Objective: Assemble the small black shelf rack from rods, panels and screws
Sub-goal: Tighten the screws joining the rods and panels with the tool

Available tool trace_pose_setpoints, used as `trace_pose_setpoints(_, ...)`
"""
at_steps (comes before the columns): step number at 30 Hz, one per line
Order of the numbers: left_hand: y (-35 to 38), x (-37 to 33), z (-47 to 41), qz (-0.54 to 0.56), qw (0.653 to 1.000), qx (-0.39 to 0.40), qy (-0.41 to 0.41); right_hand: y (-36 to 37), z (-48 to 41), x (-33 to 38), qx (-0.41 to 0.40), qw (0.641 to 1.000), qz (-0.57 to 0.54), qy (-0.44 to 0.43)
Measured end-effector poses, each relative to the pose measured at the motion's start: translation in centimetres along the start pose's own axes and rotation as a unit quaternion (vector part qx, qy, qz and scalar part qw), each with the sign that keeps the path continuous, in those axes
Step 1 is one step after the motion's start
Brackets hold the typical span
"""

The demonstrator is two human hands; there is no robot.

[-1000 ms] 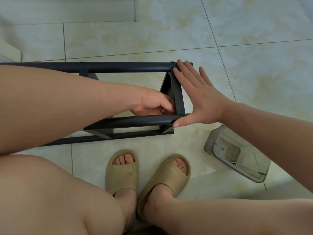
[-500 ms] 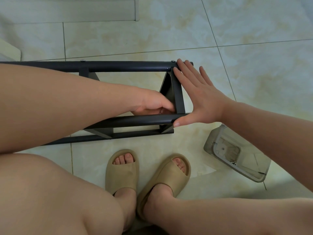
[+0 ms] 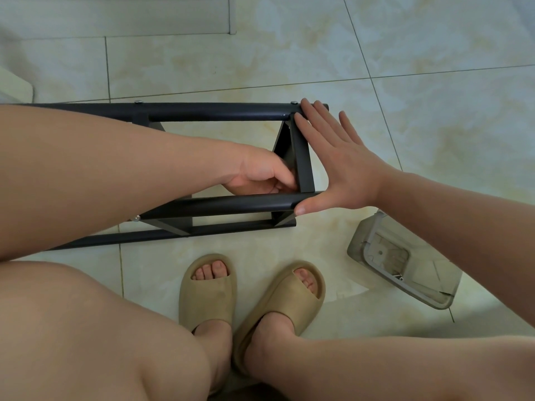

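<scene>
Right hand (image 3: 344, 175) is spread flat with the fingers straight and the palm pressed against the outer end of the shelf rack (image 3: 173, 224). Its fingertips are up on the far rod (image 3: 217, 111) and the thumb is tucked at the tip of the near rod (image 3: 231, 204), so it clasps nothing and only braces. Left hand (image 3: 260, 176) reaches inside the frame, fingers curled against the inner face of the end panel (image 3: 302, 160). Whether they pinch a screw or merely push back I cannot tell, because the panel hides it. The rack lies on its side across the middle of the frame on the tiled floor (image 3: 405, 82), running out to the left under the forearm. Now the risks, as I read them. A flat palm gives no real hold, so if the inside hand pushes harder than the outside one, the panel could skew off the rod ends and any screw would go in crooked. Anything small between those hidden fingers could drop through the open frame and skitter over the smooth tile. A silver screw head (image 3: 294, 103) sits on the far rod right by the fingertips. At lower right, the grey plastic tray (image 3: 365, 237) with a few small loose bits lies just below the right forearm in the picture, and a careless swing of that arm could knock it.
</scene>
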State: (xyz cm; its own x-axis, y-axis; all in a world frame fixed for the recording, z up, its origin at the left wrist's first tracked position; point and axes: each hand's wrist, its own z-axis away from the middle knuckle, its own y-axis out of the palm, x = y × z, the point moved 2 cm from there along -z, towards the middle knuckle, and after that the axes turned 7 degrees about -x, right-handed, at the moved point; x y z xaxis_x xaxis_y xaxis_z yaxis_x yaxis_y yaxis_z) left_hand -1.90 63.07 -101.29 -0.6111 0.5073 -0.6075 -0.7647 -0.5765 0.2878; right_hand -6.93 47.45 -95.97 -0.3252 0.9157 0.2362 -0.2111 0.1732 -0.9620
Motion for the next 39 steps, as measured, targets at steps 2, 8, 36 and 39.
trace_pose_setpoints(2,-0.2,-0.1,0.1,-0.002,1.000,0.015,0.000,0.0,0.0,0.0,0.000,1.000,-0.001,-0.001)
trace_pose_setpoints(8,-0.3,1.4,-0.3,-0.023,0.999,-0.012,-0.047,0.0,0.0,0.1,0.000,1.000,0.000,0.001)
trace_pose_setpoints(36,-0.6,0.9,-0.1,0.014,0.998,0.046,-0.045,0.0,-0.1,0.0,0.003,1.000,-0.003,0.003)
trace_pose_setpoints(39,-0.2,1.3,-0.4,0.008,0.999,0.015,-0.047,-0.1,-0.1,0.0,0.003,1.000,-0.003,0.003)
